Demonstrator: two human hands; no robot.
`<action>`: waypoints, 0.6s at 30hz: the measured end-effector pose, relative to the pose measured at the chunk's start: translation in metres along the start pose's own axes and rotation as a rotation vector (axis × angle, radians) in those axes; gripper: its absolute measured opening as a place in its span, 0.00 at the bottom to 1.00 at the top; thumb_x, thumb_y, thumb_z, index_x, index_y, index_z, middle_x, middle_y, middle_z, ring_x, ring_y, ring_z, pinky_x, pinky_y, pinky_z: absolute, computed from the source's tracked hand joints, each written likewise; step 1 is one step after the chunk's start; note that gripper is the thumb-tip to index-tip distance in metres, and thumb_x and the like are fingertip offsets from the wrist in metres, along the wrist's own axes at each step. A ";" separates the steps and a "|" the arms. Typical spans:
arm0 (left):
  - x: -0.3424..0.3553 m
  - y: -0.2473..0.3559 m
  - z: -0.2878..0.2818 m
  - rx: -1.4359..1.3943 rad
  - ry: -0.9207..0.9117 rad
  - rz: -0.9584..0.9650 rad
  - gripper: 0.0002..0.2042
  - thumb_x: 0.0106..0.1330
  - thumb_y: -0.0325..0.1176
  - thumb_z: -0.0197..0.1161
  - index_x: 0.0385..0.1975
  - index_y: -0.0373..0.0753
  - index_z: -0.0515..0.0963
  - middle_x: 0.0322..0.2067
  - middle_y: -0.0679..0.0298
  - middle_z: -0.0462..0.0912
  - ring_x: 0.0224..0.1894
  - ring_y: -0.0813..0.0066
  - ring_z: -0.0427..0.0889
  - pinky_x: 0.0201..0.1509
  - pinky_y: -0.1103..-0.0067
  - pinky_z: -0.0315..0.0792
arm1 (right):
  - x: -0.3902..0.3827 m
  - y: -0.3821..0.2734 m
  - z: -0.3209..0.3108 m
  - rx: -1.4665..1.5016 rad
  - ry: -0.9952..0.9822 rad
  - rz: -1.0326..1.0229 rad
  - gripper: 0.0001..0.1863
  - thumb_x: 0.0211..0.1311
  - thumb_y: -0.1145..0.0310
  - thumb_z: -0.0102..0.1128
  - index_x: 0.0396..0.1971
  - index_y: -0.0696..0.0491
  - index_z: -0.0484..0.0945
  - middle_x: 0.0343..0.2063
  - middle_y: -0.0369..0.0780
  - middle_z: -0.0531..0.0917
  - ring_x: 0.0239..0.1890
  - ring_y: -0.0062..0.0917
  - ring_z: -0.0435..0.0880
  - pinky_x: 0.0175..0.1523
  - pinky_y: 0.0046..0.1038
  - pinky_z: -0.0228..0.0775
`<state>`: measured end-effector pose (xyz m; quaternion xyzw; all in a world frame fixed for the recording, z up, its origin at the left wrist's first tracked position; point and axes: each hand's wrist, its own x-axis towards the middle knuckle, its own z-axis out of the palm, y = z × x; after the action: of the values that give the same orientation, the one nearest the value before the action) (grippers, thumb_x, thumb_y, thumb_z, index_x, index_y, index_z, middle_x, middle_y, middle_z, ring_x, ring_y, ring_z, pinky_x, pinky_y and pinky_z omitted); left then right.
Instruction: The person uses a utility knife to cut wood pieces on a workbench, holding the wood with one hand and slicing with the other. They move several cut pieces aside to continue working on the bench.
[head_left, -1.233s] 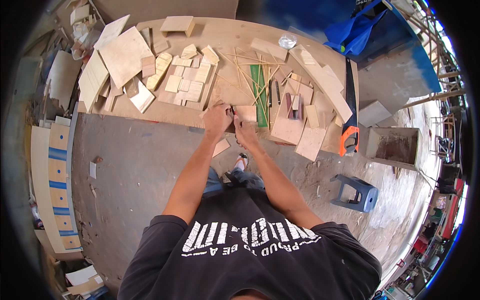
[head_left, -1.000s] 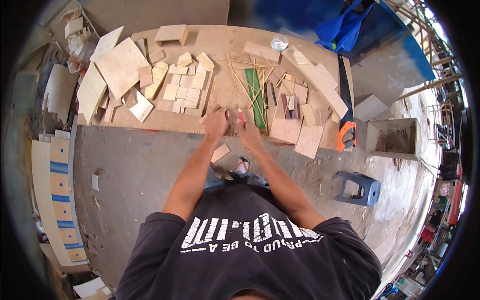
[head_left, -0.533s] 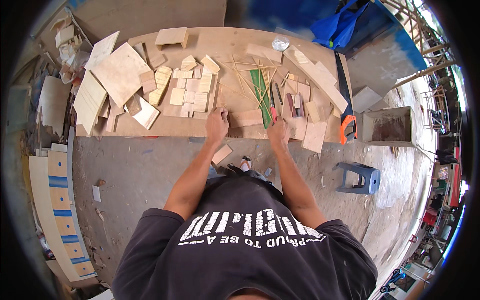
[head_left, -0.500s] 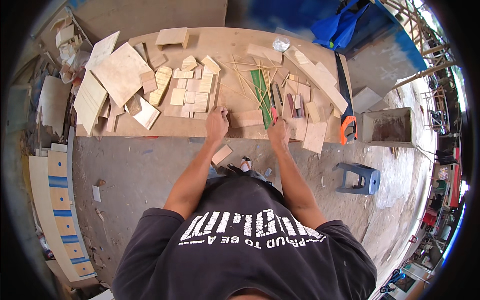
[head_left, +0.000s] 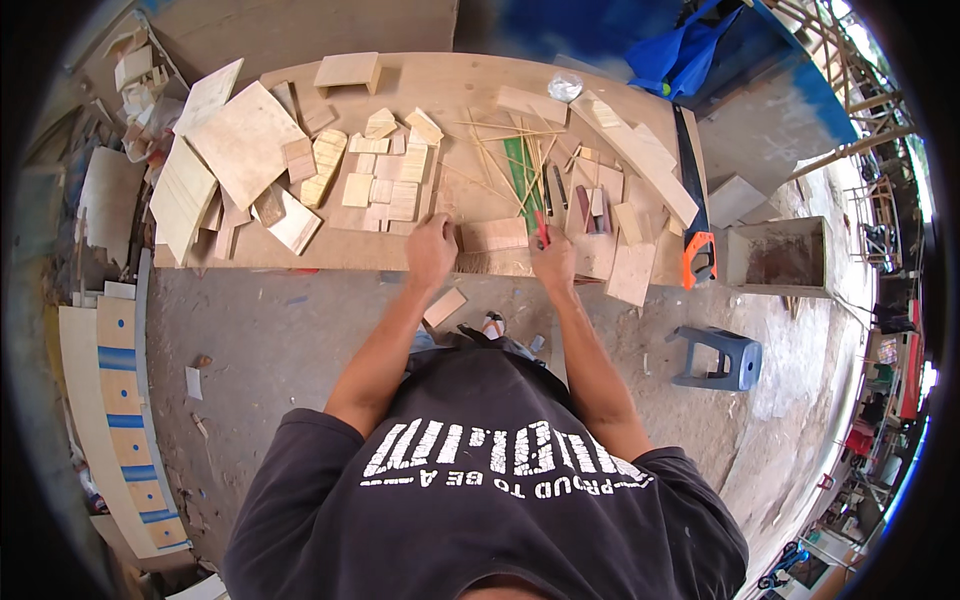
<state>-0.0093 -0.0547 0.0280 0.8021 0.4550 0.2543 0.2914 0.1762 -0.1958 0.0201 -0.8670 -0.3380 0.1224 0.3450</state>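
Note:
My left hand rests at the near edge of the table with its fingers curled together; what they may hold is hidden. My right hand is closed around a slim red tool, its kind unclear. The tool points away from me over the near end of a green strip. Between my hands lies a flat wooden piece. Thin wooden sticks are scattered beyond it. Small wooden blocks stand grouped beyond my left hand. Two dark pens or similar slim tools lie just beyond my right hand.
Plywood sheets are piled at the table's left. A handsaw with an orange handle lies along the right edge, near long boards. A blue plastic stool stands on the floor at right, below an open box.
My right hand has shifted slightly left and nearer to me with the red tool. The green strip's near end is now more covered. My left hand stays almost in place.

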 end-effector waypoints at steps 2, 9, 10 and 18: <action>-0.020 0.002 -0.003 0.040 -0.042 -0.055 0.06 0.65 0.31 0.62 0.35 0.38 0.83 0.38 0.53 0.84 0.37 0.47 0.84 0.41 0.60 0.78 | 0.000 -0.019 0.012 0.067 -0.045 -0.104 0.09 0.58 0.68 0.64 0.31 0.58 0.80 0.31 0.50 0.83 0.35 0.49 0.83 0.41 0.45 0.75; -0.042 -0.002 0.017 0.039 -0.080 0.097 0.17 0.60 0.30 0.64 0.50 0.39 0.76 0.54 0.58 0.78 0.43 0.51 0.84 0.43 0.61 0.79 | 0.013 -0.044 0.050 0.039 -0.157 -0.498 0.07 0.55 0.71 0.68 0.32 0.57 0.82 0.30 0.46 0.83 0.34 0.46 0.83 0.40 0.41 0.75; -0.040 0.000 0.018 0.006 -0.104 0.098 0.15 0.61 0.30 0.64 0.49 0.38 0.77 0.53 0.57 0.78 0.44 0.50 0.83 0.44 0.61 0.79 | 0.014 -0.044 0.052 0.040 -0.161 -0.504 0.07 0.55 0.71 0.68 0.32 0.57 0.82 0.30 0.46 0.83 0.34 0.46 0.83 0.40 0.41 0.75; -0.027 -0.008 0.020 0.060 -0.129 0.190 0.14 0.62 0.33 0.65 0.47 0.39 0.77 0.56 0.57 0.78 0.45 0.51 0.84 0.46 0.63 0.80 | 0.018 -0.044 0.056 -0.108 -0.250 -0.570 0.07 0.61 0.70 0.62 0.35 0.58 0.78 0.31 0.48 0.83 0.36 0.48 0.83 0.41 0.44 0.74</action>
<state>-0.0133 -0.0797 0.0044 0.8646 0.3648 0.2150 0.2706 0.1428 -0.1315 0.0098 -0.7327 -0.6131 0.1082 0.2748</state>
